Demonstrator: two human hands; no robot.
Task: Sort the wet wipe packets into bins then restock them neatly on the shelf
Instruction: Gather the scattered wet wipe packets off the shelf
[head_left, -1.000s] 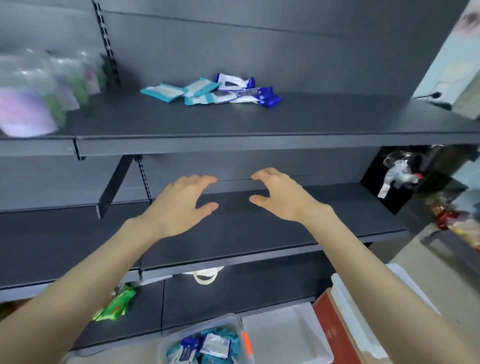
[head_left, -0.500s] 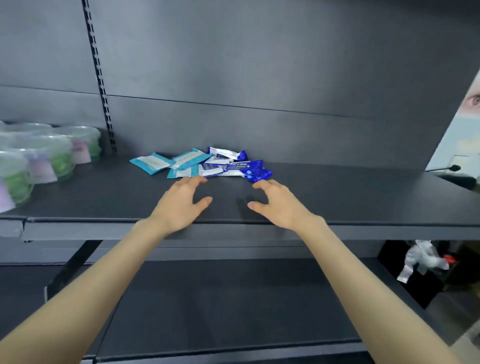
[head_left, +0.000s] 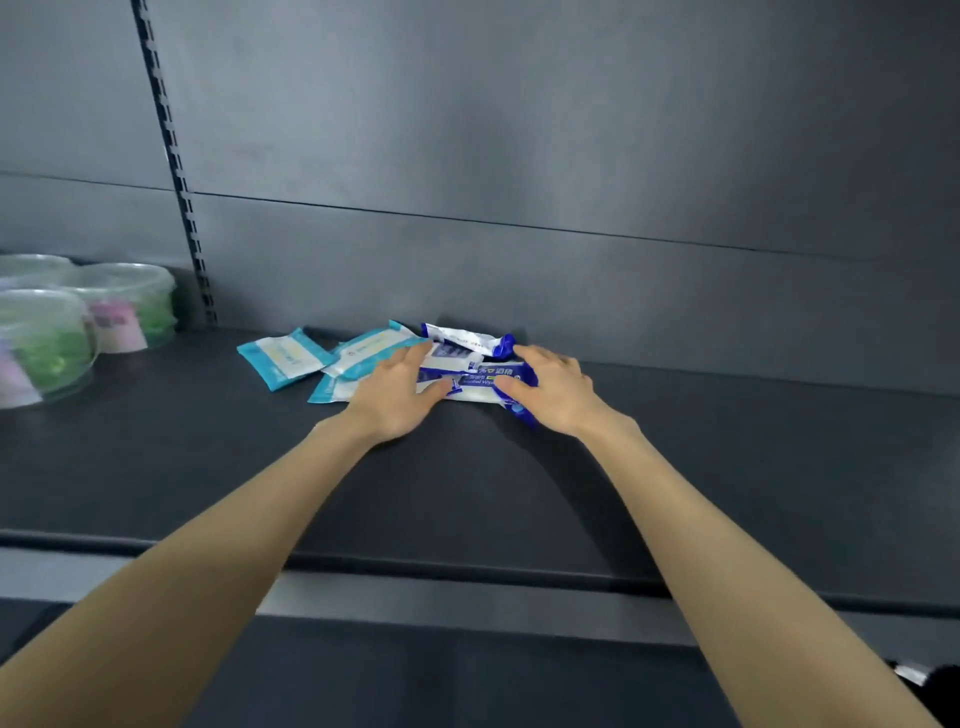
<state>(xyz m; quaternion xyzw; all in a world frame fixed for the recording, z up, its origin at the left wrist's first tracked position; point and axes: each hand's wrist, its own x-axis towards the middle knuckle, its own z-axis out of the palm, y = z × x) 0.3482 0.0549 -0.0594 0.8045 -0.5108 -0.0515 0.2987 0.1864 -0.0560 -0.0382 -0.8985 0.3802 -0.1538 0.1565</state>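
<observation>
The glossy blue-and-white plastic wipe packet (head_left: 467, 383), at 12 o'clock on the matte dark shelf (head_left: 208, 467), is half hidden. The right hand (head_left: 556, 397) grip is pinched round its end. The left hand (head_left: 395, 397) grip, wide, is laid flat at 9 o'clock.

The left hand (head_left: 395, 397) covers the near ends of two teal packets (head_left: 371, 344) and the left part of the blue-and-white packet (head_left: 470, 382), whose right end is hidden under the right hand (head_left: 555, 395). Print on the packets is too small to read. The clear tubs (head_left: 47, 338) at the left are blurred and cut by the edge, and their contents cannot be told. Both forearms run off the bottom.
</observation>
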